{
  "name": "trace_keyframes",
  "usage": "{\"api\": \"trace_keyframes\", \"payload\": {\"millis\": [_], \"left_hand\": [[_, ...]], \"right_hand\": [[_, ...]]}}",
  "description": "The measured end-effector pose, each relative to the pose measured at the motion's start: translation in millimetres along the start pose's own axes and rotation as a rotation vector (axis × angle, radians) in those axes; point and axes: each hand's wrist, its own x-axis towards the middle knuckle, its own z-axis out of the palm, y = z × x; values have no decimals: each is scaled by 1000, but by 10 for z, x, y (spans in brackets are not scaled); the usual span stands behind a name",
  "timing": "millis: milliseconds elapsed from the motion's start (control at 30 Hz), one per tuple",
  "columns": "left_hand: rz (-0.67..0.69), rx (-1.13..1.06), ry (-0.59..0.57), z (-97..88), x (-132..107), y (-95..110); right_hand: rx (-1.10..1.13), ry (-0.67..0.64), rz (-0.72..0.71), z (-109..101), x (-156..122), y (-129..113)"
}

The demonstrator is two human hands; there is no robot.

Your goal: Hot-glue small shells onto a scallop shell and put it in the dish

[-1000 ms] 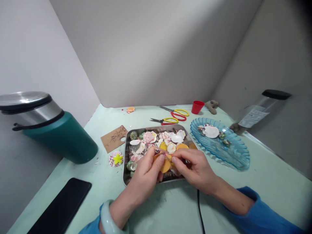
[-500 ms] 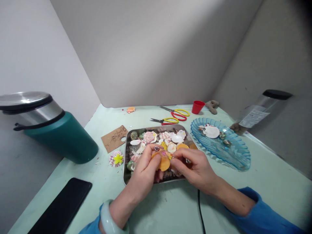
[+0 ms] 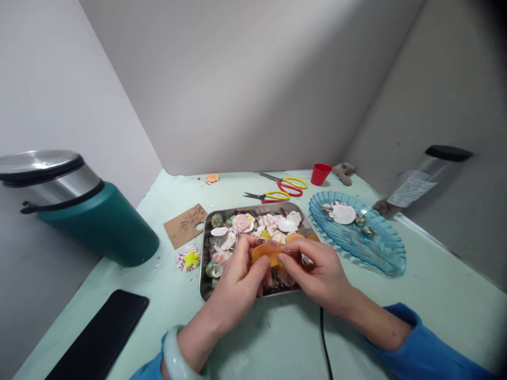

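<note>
An orange-yellow scallop shell is pinched between my two hands, over the near part of a metal tray. My left hand grips its left side, thumb on the face. With closed fingers, my right hand holds the right side. Something pinkish shows along the shell's upper edge, too blurred to name. In the tray lie shells of many kinds, among them a pink speckled shell, a white shell and a green snail shell.
Left stand a green tumbler, a black phone-like slab, a brown card and a shell with a yellow star. Behind the tray lie scissors and a red cup. A blue shell-shaped dish and a clear bottle are right.
The shell has tilted from facing me to lying flatter. My right fingers have moved slightly left, closer in on it, with the thumb now at its near edge.
</note>
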Motion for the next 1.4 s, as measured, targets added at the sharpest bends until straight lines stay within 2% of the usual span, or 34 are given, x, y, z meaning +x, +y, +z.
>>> {"api": "trace_keyframes", "payload": {"millis": [100,167,300,467,800,900,967,1033,1100,1200,1267,1333,1400], "left_hand": [[21,-52,53,-3,14,-3],[29,-94,64,-20,20,-15],[14,-172,-15,-62,24,-40],[-31,-181,-91,-51,5,-6],[-25,-250,-101,-10,-30,26],[-2,-223,-57,-5,-11,35],[19,-168,35,-11,0,39],[42,-124,139,-24,2,40],[91,-91,183,-34,-6,40],[215,24,118,-31,-23,41],[273,117,77,-19,-24,34],[266,125,71,-6,-14,21],[185,28,79,2,0,11]], "right_hand": [[9,19,-21,-2,9,4],[31,-5,-84,-13,20,4],[96,-79,-187,-41,23,1],[114,-140,-164,-57,24,-14],[231,-293,-140,-86,89,-18],[252,-268,-124,-86,79,-16],[253,-231,-94,-83,64,-9],[230,-185,-23,-79,48,6],[196,-124,89,-72,36,24],[183,-57,220,-60,33,33],[161,-55,236,-53,39,25],[126,-53,223,-47,42,12],[124,-42,210,-40,42,4]]}}
